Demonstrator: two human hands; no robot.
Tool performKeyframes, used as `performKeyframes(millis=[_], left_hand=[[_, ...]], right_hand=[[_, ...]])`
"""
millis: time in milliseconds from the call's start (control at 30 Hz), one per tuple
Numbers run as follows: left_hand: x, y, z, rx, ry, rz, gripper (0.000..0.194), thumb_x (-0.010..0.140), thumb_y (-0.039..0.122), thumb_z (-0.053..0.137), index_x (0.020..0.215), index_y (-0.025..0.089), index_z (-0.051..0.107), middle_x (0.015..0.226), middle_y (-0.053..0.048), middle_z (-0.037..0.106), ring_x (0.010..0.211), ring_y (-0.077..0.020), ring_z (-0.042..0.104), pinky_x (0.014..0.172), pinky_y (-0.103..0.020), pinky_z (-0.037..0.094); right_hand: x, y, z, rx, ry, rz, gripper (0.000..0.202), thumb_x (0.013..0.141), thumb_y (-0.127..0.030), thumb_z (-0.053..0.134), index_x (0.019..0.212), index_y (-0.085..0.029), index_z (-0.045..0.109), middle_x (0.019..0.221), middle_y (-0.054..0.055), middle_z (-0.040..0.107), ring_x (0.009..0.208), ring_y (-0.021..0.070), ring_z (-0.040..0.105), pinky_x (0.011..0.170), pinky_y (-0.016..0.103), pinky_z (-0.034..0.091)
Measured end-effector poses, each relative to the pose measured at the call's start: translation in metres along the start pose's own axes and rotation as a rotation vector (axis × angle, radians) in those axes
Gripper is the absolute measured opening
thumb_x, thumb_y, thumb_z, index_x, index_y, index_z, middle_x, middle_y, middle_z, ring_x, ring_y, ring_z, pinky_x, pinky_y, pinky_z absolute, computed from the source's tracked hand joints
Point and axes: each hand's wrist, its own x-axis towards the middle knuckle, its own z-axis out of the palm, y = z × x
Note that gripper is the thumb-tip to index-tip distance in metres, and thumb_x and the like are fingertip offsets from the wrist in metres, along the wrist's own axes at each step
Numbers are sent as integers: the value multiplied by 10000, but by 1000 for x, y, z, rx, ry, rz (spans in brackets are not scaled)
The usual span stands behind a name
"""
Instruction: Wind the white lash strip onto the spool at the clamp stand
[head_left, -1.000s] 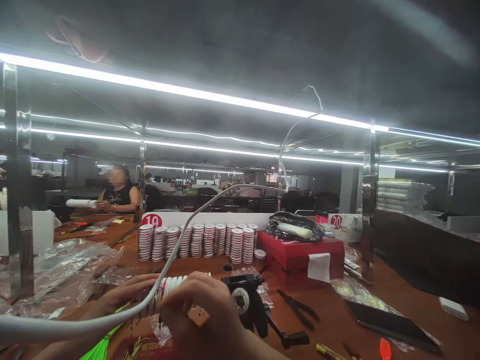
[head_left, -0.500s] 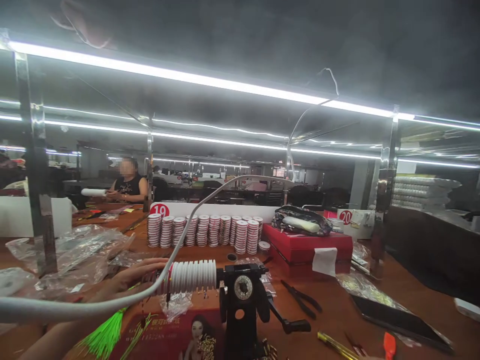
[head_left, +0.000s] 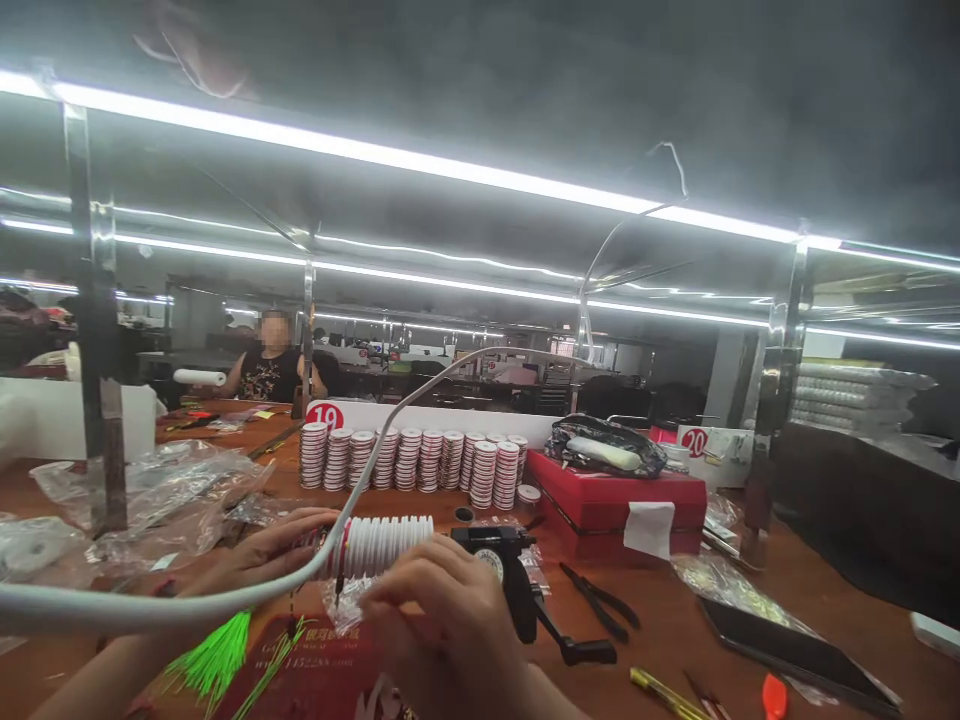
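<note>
My left hand [head_left: 281,545] lies over the left end of a row of white spools [head_left: 390,543], its fingers curved onto it and partly hidden by a pale cable [head_left: 300,580]. The spools sit in line with a black hand-cranked winder [head_left: 517,590] that has a round dial. My right hand [head_left: 450,590] is in front of the spools and covers part of the winder. Its fingers bend inward and their tips are slightly blurred; whatever they pinch is hidden. Bright green strands [head_left: 214,655] hang below my left wrist.
Stacks of wound spools [head_left: 427,462] stand along the back beside a red box [head_left: 615,495]. Pliers [head_left: 600,600], a yellow tool [head_left: 667,692] and a black tray-like object [head_left: 795,650] lie to the right. Plastic bags [head_left: 165,500] cover the left. A person [head_left: 270,365] sits beyond.
My right hand has come into view from below and reached up to the front of the spools and winder. My left hand stays at the spools' left end. The view has shifted slightly.
</note>
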Motion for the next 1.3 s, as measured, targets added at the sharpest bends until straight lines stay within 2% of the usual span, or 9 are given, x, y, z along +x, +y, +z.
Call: performKeyframes(millis=[33,67,167,333,533,767,967,1167,1300], left_hand=[[9,1,0,4,-36,12,340,836,345,565,1128,172,549,1159,-69,569,968,-247,580,793,-444,500],[16,2,-1,8,-70,23,334,837,346,564,1122,174,553,1159,-68,570,970,-247,579,795,-442,499],[23,0,-6,20,-151,56,319,836,353,563,1107,186,567,1162,-59,571,984,-255,574,806,-436,494],[22,-13,-10,34,-254,105,302,839,368,553,1084,193,585,1178,-66,575,1045,-259,550,881,-473,447],[28,-28,-14,48,-316,118,342,847,404,527,1099,182,589,1165,-66,595,1101,-281,524,959,-526,367],[30,-31,-16,58,-338,113,327,845,402,531,1074,179,601,1159,-64,598,1097,-279,527,961,-524,365],[29,-32,-16,59,-324,91,352,844,412,528,1099,178,591,1185,-67,586,1118,-290,512,964,-531,360],[30,-31,-16,54,-340,84,343,842,404,534,1094,179,592,1170,-62,593,1111,-290,516,966,-529,358],[31,-30,-18,33,-365,75,339,833,400,551,1090,184,596,1179,-63,591,1117,-290,513,967,-527,359]], right_hand=[[2,12,15,-12,71,29,197,866,-222,494,698,-208,595,639,-22,613,590,104,570,577,207,450],[2,25,29,-61,45,4,161,836,-213,521,696,-209,601,650,-19,613,613,118,570,580,222,439],[-1,56,64,-320,-142,9,64,730,-200,649,677,-216,616,668,-15,604,643,149,559,576,254,409],[4,72,89,-427,-226,34,85,719,-252,702,684,-216,633,688,7,615,677,197,564,574,303,388],[17,75,95,-388,-320,26,87,684,-202,703,650,-187,624,675,20,622,656,187,570,572,284,399],[19,74,83,-254,-249,205,105,681,-94,660,711,-184,614,695,-31,623,653,105,585,586,184,415],[22,68,78,-194,-259,243,104,685,-111,666,716,-201,623,699,-43,629,635,102,590,573,178,419],[24,68,78,-231,-318,197,95,694,-115,661,724,-200,629,721,-34,651,685,115,612,597,186,426],[28,72,77,-252,-410,72,73,688,-203,705,720,-222,643,715,-53,658,643,108,613,536,185,399]])
